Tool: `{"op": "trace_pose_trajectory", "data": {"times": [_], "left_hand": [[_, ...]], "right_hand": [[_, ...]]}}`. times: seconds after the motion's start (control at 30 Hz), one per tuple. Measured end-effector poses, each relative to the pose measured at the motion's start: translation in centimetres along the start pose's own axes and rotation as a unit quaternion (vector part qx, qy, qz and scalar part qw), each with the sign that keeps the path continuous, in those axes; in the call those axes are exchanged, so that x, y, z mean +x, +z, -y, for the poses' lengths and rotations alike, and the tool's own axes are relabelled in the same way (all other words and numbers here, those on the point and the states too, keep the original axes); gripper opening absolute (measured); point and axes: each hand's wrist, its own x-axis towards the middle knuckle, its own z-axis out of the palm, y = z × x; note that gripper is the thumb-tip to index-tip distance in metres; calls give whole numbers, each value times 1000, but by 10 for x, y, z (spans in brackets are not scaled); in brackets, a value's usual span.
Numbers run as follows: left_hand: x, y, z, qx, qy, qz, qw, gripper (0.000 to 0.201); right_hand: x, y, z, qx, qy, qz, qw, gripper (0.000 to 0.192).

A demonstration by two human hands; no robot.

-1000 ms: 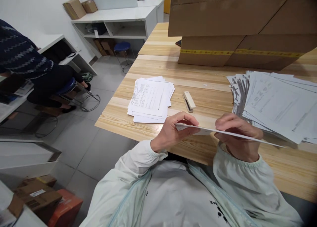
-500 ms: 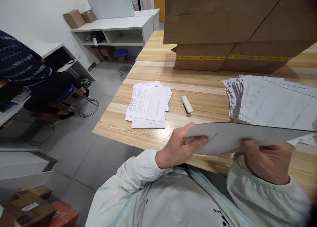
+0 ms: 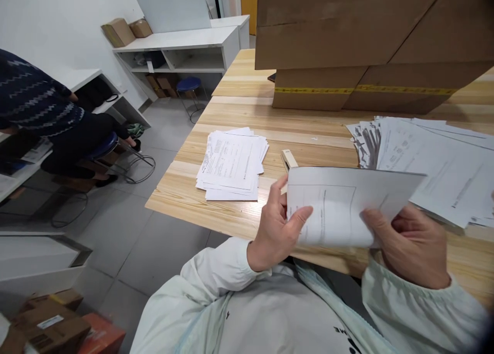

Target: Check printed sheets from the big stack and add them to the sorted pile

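Between my two hands I hold white printed paper (image 3: 335, 199) above the table's front edge; whether it is one sheet or a few I cannot tell. My left hand (image 3: 280, 225) grips its left end, thumb on the near face. My right hand (image 3: 411, 241) pinches it toward the lower right, the thumb pressing on its face. Just behind the paper lies a cream stapler (image 3: 288, 158), its near part hidden. A small pile of printed sheets (image 3: 233, 161) rests to the left. On the right is a larger, untidy stack of papers (image 3: 436, 163).
Large cardboard boxes (image 3: 370, 30) are stacked at the back of the wooden table (image 3: 185, 189). At the left a person (image 3: 42, 102) sits on a blue stool. White shelving (image 3: 193, 40) stands along the wall, and cartons (image 3: 50, 323) lie on the floor at lower left.
The paper has turned from nearly edge-on to show its printed face, and its right end has come in leftward. It now covers part of the stapler. My left hand has risen slightly.
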Motion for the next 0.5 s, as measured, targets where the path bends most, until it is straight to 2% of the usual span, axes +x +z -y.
{"op": "trace_pose_trajectory", "data": {"times": [0.07,0.1,0.2,0.3,0.5], "left_hand": [[0,0,4,-3,-27,3,1000,67],[1,-1,9,4,-48,16,999,66],[9,-3,24,15,-154,83,984,41],[22,-3,33,-2,-253,111,961,30],[42,-1,27,-3,-275,72,959,32]], "right_hand": [[3,-5,-1,39,72,41,996,45],[5,-7,-3,57,106,73,990,50],[10,-7,-19,83,175,116,974,56],[15,-1,-39,90,169,103,976,55],[36,18,-70,96,96,124,983,49]]}}
